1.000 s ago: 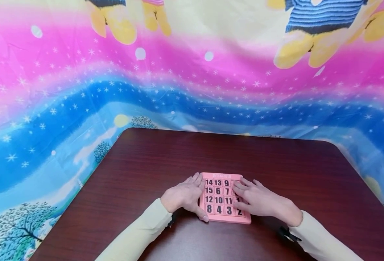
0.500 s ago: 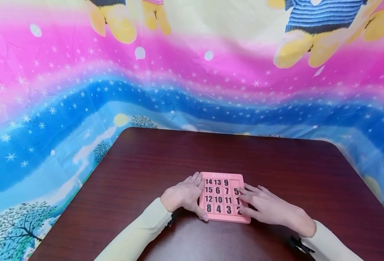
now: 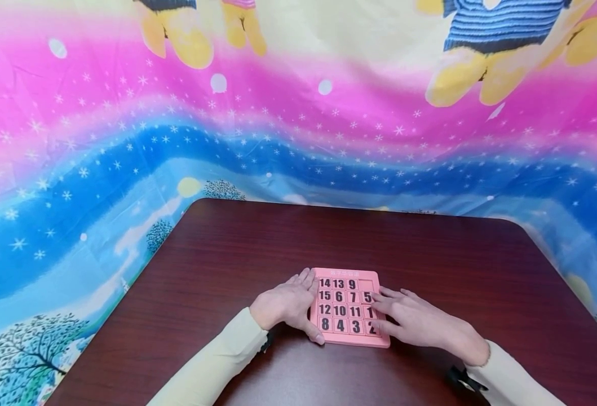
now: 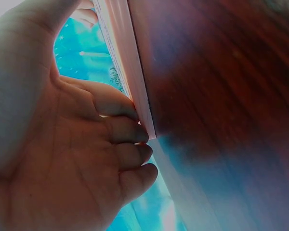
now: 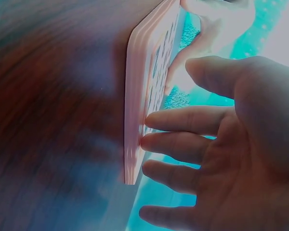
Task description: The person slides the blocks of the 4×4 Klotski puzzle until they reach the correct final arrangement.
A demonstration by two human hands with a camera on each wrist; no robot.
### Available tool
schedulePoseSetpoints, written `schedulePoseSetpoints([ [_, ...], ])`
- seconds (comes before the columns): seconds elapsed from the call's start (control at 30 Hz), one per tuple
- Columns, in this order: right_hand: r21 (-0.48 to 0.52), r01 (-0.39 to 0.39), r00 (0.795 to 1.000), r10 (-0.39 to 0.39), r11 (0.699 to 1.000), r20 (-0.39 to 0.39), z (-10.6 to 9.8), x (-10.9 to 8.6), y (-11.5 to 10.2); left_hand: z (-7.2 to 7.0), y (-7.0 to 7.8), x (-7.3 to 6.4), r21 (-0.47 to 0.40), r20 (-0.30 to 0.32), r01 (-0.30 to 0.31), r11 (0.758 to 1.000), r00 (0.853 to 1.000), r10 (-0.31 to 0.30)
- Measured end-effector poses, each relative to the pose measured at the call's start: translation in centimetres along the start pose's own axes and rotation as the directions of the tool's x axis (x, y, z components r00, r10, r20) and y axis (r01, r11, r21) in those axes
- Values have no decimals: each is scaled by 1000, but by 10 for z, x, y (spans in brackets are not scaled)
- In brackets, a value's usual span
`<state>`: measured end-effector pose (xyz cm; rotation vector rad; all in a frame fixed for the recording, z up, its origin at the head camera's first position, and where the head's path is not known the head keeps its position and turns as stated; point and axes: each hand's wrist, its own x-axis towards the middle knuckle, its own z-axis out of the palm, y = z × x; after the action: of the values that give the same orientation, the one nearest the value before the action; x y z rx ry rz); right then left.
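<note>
A pink number slide puzzle [image 3: 351, 339] lies flat on the table, its tiles bearing black numerals. The top right cell holds no tile; the 5 tile [image 3: 367, 297] sits just below it. My left hand [image 3: 287, 303] lies along the puzzle's left side, thumb at the near left corner. In the left wrist view its fingertips press the puzzle's side [image 4: 135, 72]. My right hand [image 3: 425, 322] reaches in from the right with fingers extended, fingertips over the right rim and partly across the 1 and 2 tiles. The right wrist view shows two fingertips [image 5: 151, 119] right at the puzzle's edge.
The dark brown wooden table [image 3: 257, 242] has rounded far corners. Behind it hangs a pink and blue patterned cloth [image 3: 298, 135]. A black strap piece [image 3: 465, 379] shows beneath the right cuff.
My right hand has slid back to the right off the puzzle's right column, uncovering the 5 tile and the vacant cell. The left hand stays in place.
</note>
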<state>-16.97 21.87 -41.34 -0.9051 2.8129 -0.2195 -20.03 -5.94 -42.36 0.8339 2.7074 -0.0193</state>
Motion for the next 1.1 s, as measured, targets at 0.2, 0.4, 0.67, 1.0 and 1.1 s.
schedulePoseSetpoints([
  [0.2, -19, 2, 1000, -2, 1000, -30, 3, 1, 0, 0, 1, 0, 3, 6, 1, 1000, 1000, -1],
  [0.4, -51, 19, 998, -22, 999, -61, 4, 3, 0, 0, 1, -1, -8, 13, 4, 1000, 1000, -4],
  [0.67, -57, 3, 998, -7, 998, -57, 3, 8, 3, 0, 1, 0, -12, 14, 8, 1000, 1000, -8],
  [1.0, -68, -10, 999, 7, 998, -43, 3, 15, 7, 0, 1, 0, -13, 16, 7, 1000, 1000, -7],
  [1.1, -66, -22, 999, 20, 998, -34, 3, 18, 7, 0, 1, -1, -15, 15, 8, 1000, 1000, -8],
])
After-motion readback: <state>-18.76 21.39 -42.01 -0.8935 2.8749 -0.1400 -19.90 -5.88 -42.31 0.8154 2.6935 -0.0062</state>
